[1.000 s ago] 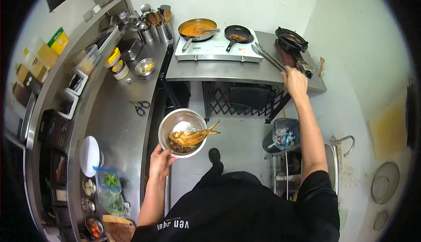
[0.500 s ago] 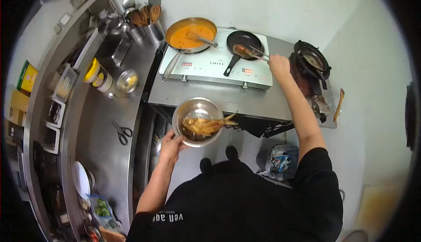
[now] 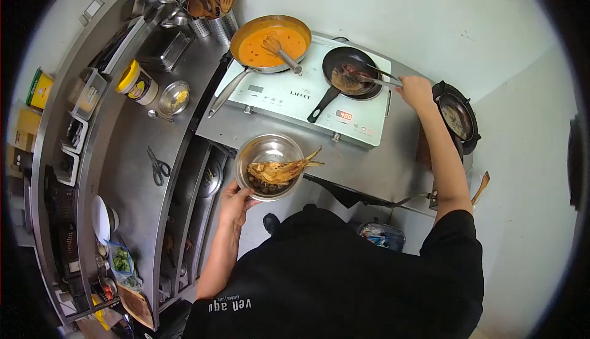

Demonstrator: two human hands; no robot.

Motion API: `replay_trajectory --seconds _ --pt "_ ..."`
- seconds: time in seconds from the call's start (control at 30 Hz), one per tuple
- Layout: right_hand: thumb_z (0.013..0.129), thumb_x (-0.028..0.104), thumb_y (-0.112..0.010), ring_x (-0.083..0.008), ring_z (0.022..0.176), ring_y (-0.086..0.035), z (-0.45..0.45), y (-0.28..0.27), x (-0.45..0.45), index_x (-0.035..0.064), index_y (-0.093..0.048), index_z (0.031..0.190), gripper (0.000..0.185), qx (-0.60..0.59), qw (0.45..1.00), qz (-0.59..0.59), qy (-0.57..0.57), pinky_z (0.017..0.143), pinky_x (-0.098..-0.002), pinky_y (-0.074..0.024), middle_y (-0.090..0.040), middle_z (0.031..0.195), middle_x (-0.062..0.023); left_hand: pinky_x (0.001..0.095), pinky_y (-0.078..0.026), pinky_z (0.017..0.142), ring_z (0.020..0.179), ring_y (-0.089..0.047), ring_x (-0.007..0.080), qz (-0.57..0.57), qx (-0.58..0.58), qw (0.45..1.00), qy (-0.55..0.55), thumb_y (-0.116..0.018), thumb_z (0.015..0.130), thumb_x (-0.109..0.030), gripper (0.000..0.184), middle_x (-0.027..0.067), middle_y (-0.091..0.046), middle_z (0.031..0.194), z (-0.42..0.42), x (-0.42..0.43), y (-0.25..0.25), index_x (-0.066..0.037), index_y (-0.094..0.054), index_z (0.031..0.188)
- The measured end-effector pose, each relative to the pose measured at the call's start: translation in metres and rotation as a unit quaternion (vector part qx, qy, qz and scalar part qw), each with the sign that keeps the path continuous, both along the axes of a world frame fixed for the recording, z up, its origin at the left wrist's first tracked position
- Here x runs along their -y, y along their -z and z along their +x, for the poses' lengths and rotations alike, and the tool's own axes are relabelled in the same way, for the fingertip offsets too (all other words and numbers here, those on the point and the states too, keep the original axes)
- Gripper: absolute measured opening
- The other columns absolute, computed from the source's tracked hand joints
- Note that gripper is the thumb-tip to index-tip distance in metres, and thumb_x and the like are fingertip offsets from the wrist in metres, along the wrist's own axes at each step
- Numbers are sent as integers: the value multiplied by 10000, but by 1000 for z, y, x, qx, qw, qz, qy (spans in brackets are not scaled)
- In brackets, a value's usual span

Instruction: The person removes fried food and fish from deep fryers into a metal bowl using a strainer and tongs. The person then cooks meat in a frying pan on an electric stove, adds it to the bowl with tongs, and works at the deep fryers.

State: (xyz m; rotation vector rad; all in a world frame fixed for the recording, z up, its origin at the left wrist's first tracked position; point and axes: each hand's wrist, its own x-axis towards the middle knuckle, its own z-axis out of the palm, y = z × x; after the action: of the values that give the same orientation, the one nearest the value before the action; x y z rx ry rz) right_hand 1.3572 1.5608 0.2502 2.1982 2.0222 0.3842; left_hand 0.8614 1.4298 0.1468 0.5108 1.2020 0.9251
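Left hand [image 3: 233,205]: clamped on the steel bowl [image 3: 268,147].
Right hand [image 3: 416,91]: closed round tongs [image 3: 388,83], tips at browned food [image 3: 350,82] in the black pan [image 3: 337,62]; their pinch I cannot tell.
Fish [image 3: 273,171]: in the bowl, long axis slantwise, tail jutting past the right rim.
Pan work: I judge tonging in hand; the next move calls for a level bowl.

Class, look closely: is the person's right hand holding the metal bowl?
No: the left hand holds the metal bowl, and the right hand holds tongs.
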Motion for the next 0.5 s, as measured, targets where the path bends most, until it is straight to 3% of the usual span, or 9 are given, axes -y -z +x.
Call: replay_trajectory --seconds 0.07,0.5 --pt "804 287 -634 -312 752 -638 6 10 -8 80 -651 899 228 11 998 9 -53 649 -425 -500 -653 763 -133 275 -595 557 704 -664 201 5 8 1000 0 -505 762 86 348 121 -638 924 6 0 -2 17 -559 1099" --pt "829 332 -605 -328 831 -630 -14 7 9 141 -658 1068 310 -60 997 -29 -27 713 -439 -498 -664 876 -147 300 -601 573 695 -668 210 18 5 1000 -10 -505 757 84 351 124 -642 907 -3 5 12 16 -560 1098"
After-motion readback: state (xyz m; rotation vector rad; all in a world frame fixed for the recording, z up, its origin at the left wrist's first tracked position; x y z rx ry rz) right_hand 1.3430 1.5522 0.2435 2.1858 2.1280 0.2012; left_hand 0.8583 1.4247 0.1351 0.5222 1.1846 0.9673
